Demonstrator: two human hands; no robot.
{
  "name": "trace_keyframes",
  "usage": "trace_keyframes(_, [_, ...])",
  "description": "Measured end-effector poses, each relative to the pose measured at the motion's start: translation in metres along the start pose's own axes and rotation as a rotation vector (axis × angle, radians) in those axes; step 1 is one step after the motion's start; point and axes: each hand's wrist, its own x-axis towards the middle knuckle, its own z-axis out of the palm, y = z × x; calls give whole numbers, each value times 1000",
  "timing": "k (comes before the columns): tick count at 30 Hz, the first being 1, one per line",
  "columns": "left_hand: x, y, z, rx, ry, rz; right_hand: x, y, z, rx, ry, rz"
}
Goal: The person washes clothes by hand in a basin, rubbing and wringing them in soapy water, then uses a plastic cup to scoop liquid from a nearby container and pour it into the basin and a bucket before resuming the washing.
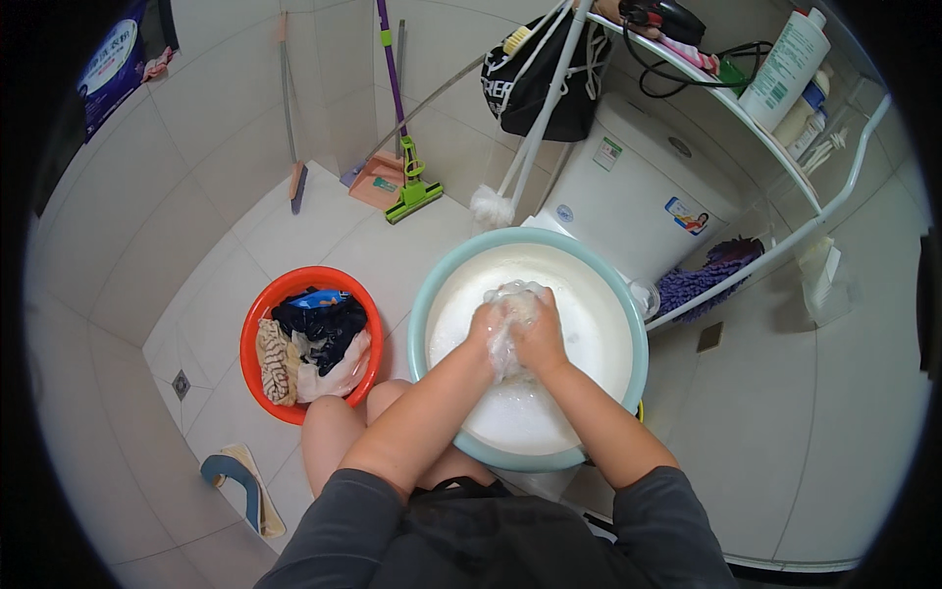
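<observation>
Both my hands are closed together over a light blue-rimmed basin [638, 339] of white, sudsy water. My left hand [485, 324] and my right hand [540, 339] grip a wet white cloth [503, 351] between them, coated in foam. Part of it bulges up above my fingers and part hangs down below my wrists toward the suds. Foam hides some of my fingertips, and the garment's exact kind cannot be made out.
A red-orange tub [253, 368] of clothes stands on the floor at left. Beyond are a broom [297, 187], a pink dustpan [378, 182] and a green-headed mop [414, 199]. A white rack [731, 93] with bottles and a toilet tank [638, 177] rise at far right. A slipper [250, 491] lies lower left.
</observation>
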Motion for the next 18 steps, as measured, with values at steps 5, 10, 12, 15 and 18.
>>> trace_keyframes(5, [19, -1, -9, 246, 115, 130, 36, 57, 1, -214, -211, 205])
trace_keyframes(10, [68, -23, -53, 280, 265, 309, 32, 71, -23, -487, -277, 57])
trace_keyframes(12, [39, -16, -32, 253, 194, 291, 22, 85, -26, -467, -529, 142])
trace_keyframes(15, [59, -30, -35, 415, 360, 335, 27, 111, -34, -407, -538, 86])
trace_keyframes(18, [104, -34, -70, 484, 509, 439, 19, 65, -18, -200, -314, -21])
